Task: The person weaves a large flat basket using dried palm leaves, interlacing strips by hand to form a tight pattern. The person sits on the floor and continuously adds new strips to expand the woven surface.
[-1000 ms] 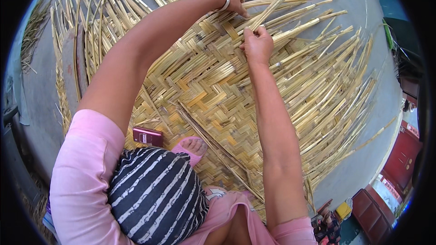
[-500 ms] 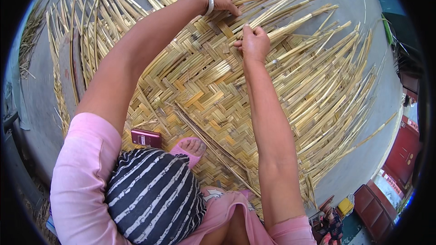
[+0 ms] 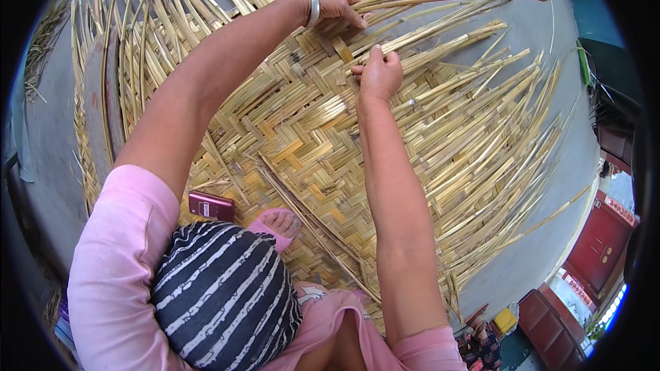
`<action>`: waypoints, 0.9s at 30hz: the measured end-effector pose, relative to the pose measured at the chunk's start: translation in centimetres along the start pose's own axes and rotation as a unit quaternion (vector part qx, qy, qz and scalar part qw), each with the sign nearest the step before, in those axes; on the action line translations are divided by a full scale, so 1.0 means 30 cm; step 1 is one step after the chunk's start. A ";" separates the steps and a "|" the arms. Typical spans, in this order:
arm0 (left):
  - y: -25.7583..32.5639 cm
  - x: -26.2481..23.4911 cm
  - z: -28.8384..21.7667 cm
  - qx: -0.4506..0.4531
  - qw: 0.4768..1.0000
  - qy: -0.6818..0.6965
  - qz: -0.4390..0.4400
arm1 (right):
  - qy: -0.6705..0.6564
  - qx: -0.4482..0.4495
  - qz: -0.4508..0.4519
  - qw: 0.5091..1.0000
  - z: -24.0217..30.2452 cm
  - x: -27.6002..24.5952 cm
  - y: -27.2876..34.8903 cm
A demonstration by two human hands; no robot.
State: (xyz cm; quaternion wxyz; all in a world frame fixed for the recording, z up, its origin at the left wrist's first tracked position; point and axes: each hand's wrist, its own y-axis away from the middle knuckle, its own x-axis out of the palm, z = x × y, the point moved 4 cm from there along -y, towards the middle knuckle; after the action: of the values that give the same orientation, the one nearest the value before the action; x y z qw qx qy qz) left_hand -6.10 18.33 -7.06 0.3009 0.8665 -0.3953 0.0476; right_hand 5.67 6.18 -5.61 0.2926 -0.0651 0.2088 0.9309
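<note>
Far left, a curved board (image 3: 100,99) lies across the strips, perhaps weighing that side down. Moving right, there's a maroon phone-like case (image 3: 211,207) on the weave, close to the bent knee, then a foot in a pink slipper (image 3: 278,227), planted on the mat (image 3: 289,144), likely steadying it. The mat spreads flat beneath both hands. Up at its far edge, the left hand (image 3: 342,8) bends its fingers down over strip ends; whether they pinch one, I can't tell. Just right and nearer, the right hand (image 3: 380,77) has thumb and fingers pressed together on a pale strip (image 3: 440,26), seemingly for control. Beyond, unwoven ends (image 3: 485,120) fan out, loose.
</note>
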 end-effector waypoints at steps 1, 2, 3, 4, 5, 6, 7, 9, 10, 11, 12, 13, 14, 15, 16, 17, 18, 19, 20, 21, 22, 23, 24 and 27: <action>0.000 -0.001 -0.002 0.005 1.000 -0.002 -0.003 | 0.037 0.009 0.022 0.999 0.003 0.007 -0.011; -0.003 0.002 -0.004 0.008 1.000 -0.005 -0.004 | 0.074 0.018 0.042 0.996 0.015 0.007 -0.024; -0.004 0.003 -0.005 0.012 1.000 -0.009 -0.004 | 0.110 0.028 0.061 0.992 0.026 0.006 -0.034; -0.002 0.003 -0.006 0.016 1.000 -0.011 -0.001 | 0.151 0.047 0.104 0.982 0.038 0.012 -0.043; 0.002 0.005 -0.010 0.020 1.000 -0.014 0.003 | 0.258 -0.036 0.112 0.959 0.064 0.021 -0.051; 0.005 0.007 -0.014 0.025 1.000 -0.017 0.008 | 0.359 -0.118 0.118 0.918 0.085 0.034 -0.057; 0.000 0.008 -0.013 0.029 0.999 -0.004 0.017 | 0.454 -0.198 0.121 0.860 0.105 0.047 -0.056; 0.001 0.002 -0.004 0.037 0.999 0.023 0.031 | 0.446 -0.175 0.160 0.863 0.111 0.057 -0.051; 0.000 -0.005 0.001 0.041 0.999 0.025 0.021 | 0.428 -0.173 0.179 0.869 0.098 0.052 -0.069; 0.000 -0.003 0.005 0.045 0.999 0.026 0.013 | 0.409 -0.170 0.196 0.875 0.080 0.046 -0.087; 0.001 -0.001 0.006 0.049 0.998 0.027 0.006 | 0.390 -0.155 0.207 0.884 0.057 0.041 -0.106; -0.004 -0.001 0.004 0.063 0.998 0.003 -0.006 | 0.372 -0.140 0.218 0.891 0.032 0.036 -0.125; -0.010 -0.010 0.007 0.077 0.997 -0.019 -0.019 | 0.354 -0.126 0.231 0.898 0.027 0.041 -0.125; -0.014 -0.020 0.009 0.091 0.994 -0.041 -0.033 | 0.361 -0.132 0.228 0.895 0.025 0.042 -0.124; -0.017 -0.032 0.012 0.099 0.991 -0.069 -0.051 | 0.367 -0.138 0.225 0.892 0.022 0.041 -0.122; -0.018 -0.038 0.010 0.107 0.987 -0.096 -0.068 | 0.374 -0.144 0.222 0.889 0.026 0.036 -0.116; -0.018 -0.042 0.011 0.115 0.982 -0.123 -0.085 | 0.368 -0.164 0.206 0.892 0.034 0.031 -0.108; -0.014 -0.053 0.023 0.110 0.980 -0.102 -0.133 | 0.362 -0.185 0.189 0.894 0.041 0.028 -0.097; 0.007 -0.047 0.026 0.106 0.975 -0.082 -0.178 | 0.355 -0.205 0.170 0.896 0.047 0.019 -0.087; 0.026 -0.048 0.031 0.101 0.968 -0.061 -0.223 | 0.350 -0.216 0.156 0.898 0.040 0.012 -0.082; 0.039 -0.069 0.029 0.181 0.951 -0.065 -0.244 | 0.345 -0.226 0.143 0.900 0.028 0.006 -0.078; 0.077 -0.087 0.023 0.144 0.947 -0.067 -0.279 | 0.338 -0.237 0.134 0.901 0.024 0.011 -0.068; 0.074 -0.124 0.048 0.154 0.944 -0.056 -0.288 | 0.336 -0.243 0.129 0.901 0.028 0.013 -0.055; 0.071 -0.142 0.051 0.146 0.930 -0.088 -0.327 | 0.335 -0.284 0.084 0.894 0.016 0.013 -0.050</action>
State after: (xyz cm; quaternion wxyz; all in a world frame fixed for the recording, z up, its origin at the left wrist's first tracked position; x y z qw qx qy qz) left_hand -10.78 19.18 -8.65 0.1339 0.9829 -0.1037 -0.0723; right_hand 6.21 7.70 -5.79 0.0948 -0.4355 0.0256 0.8948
